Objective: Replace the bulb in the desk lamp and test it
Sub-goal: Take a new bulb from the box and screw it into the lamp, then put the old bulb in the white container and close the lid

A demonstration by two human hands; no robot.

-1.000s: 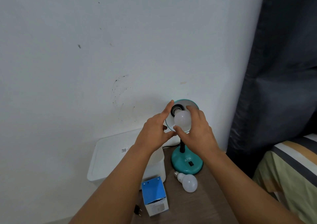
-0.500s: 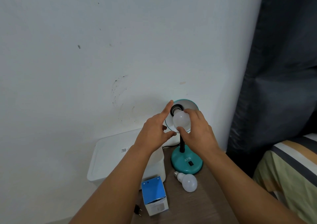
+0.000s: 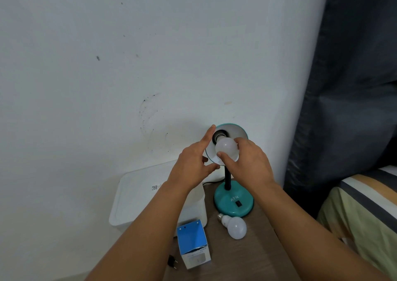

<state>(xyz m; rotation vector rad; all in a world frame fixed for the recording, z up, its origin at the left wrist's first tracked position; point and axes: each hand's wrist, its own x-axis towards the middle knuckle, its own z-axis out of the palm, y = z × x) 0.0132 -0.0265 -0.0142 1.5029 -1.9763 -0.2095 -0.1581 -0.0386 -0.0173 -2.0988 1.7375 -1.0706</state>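
White wall fills most of my view, with a dark curtain (image 3: 354, 76) to one side and a wooden table (image 3: 247, 255) low in frame. I'll take the teal desk lamp (image 3: 233, 202) as my landmark: it stands on the table close to the wall, its shade (image 3: 238, 130) tipped up toward me.

My right hand (image 3: 249, 164) has thumb and fingers closed round the bulb (image 3: 226, 147) that sits at the mouth of the socket (image 3: 219, 135) inside the shade. My left hand (image 3: 193, 164) is at the shade's near rim — forefinger laid along the edge, the other fingers loosely curled and gripping nothing that I can make out; it looks to be steadying the shade.

Just in front of the lamp base lies a second bulb (image 3: 235, 227) on its side, screw cap pointing toward the base. To the side of that stands an opened blue-and-white bulb box (image 3: 194, 244), with a small black plug adapter (image 3: 173, 262) beside it and a white lidded bin (image 3: 154, 197) behind.

As I judge it, one bulb is already out and the box unpacked, so the swap is roughly halfway. I cannot tell how far the held bulb is threaded in. Seating it remains — then the rocker switch (image 3: 238, 203) on the base, since the bulb shows no light yet.
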